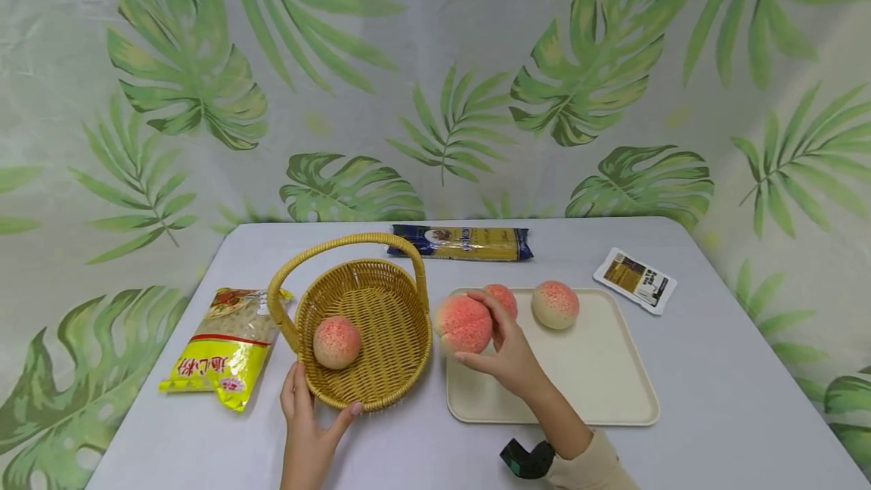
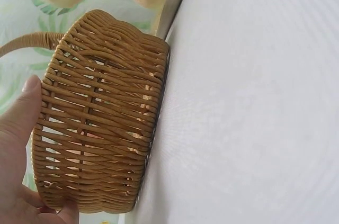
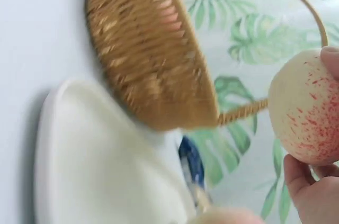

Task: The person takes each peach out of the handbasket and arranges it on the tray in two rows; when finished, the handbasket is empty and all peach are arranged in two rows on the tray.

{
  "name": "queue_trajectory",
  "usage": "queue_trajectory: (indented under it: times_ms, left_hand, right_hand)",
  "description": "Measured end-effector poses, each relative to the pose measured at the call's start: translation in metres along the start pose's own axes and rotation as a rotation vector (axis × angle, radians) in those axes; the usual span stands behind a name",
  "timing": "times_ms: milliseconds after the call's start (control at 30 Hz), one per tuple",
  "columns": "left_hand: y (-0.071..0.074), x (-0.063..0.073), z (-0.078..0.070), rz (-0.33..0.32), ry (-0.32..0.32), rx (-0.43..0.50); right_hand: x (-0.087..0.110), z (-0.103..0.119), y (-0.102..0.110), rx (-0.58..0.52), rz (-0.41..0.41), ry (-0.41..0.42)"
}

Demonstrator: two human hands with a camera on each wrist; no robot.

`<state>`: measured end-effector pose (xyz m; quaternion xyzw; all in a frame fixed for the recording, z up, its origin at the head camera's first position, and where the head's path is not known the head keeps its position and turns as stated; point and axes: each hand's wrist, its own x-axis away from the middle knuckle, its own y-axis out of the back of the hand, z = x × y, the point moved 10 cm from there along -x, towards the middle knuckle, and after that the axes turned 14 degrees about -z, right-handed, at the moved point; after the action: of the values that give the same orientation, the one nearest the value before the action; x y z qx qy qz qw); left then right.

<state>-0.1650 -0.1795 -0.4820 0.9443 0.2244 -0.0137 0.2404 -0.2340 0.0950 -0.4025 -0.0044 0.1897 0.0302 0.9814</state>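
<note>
1. The white cloth backdrop, printed with green leaves, rises behind everything.
2. The white-covered table carries all the goods.
3. The rectangular cream tray lies flat to the right of the basket, its longer side running away from the person.
4. The round golden-brown wicker basket stands upright; its arched handle spans left to right, and its right wall, with one handle foot, stands between its inside and the held peach.
5. The yellow-and-clear plastic food bag lies just left of the basket, slanting.
6. The long blue-and-yellow pasta packet lies crosswise beyond basket and tray.
7. The left hand grips the basket's near left rim, thumb on the edge.
8. The right hand grasps the held peach between thumb and fingers, partly hiding a tray peach.
9. The flat white-and-brown pouch lies aslant beyond the tray's far right corner.
10. The round pink-and-cream held peach is raised near the tray's left edge; its crease shows from above, its cream side faces the basket, and no long axis stands out.
11. Similar peaches: one in the basket, on its left; two at the tray's far end, a speckled one and a pinker one.
</note>
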Motion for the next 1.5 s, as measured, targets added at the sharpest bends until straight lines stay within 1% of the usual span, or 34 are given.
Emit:
queue_trajectory:
  times_ms: [133, 233, 300, 400, 500, 533, 667, 767, 1000, 1100, 1233, 1267, 1500]
  left_hand:
    - [0.0, 0.0, 0.0, 0.002, 0.004, 0.005]
    - [0.0, 0.0, -0.001, 0.0, 0.004, 0.014]
    - [0.0, 0.0, -0.001, -0.001, 0.0, 0.013]
    - [0.0, 0.001, -0.001, -0.001, -0.004, 0.009]
    - [0.0, 0.001, 0.0, 0.004, 0.002, 0.008]
    - [0.0, 0.001, 0.0, 0.004, 0.005, 0.008]
    - [0.0, 0.0, 0.001, 0.004, 0.011, 0.007]
    - [0.0, 0.0, 0.0, 0.002, 0.007, 0.006]
    - [0.0, 0.001, 0.0, 0.013, 0.008, -0.002]
    - [0.0, 0.0, 0.0, 0.01, 0.006, 0.002]
    - [0.0, 0.0, 0.0, 0.006, 0.005, -0.007]
    - [0.0, 0.0, 0.0, 0.005, 0.004, -0.01]
    - [0.0, 0.0, 0.001, 0.007, 0.011, -0.006]
  right_hand:
    - [0.012, -0.019, 0.029, 0.053, -0.053, -0.057]
    - [0.022, -0.03, 0.044, 0.124, -0.067, -0.075]
    - [0.027, -0.031, 0.05, 0.181, -0.067, -0.047]
    - [0.035, -0.024, 0.053, 0.268, -0.075, 0.028]
    - [0.039, -0.014, 0.053, 0.312, -0.082, 0.106]
    - [0.04, -0.011, 0.052, 0.318, -0.078, 0.118]
    - [0.042, -0.008, 0.048, 0.342, -0.052, 0.138]
    - [0.043, -0.011, 0.046, 0.368, -0.033, 0.133]
    - [0.048, -0.017, 0.042, 0.399, 0.013, 0.168]
    - [0.049, -0.019, 0.041, 0.37, 0.027, 0.146]
    - [0.048, -0.018, 0.038, 0.34, 0.036, 0.091]
    - [0.048, -0.018, 0.038, 0.345, 0.038, 0.088]
    - [0.049, -0.048, 0.049, 0.369, 0.04, 0.061]
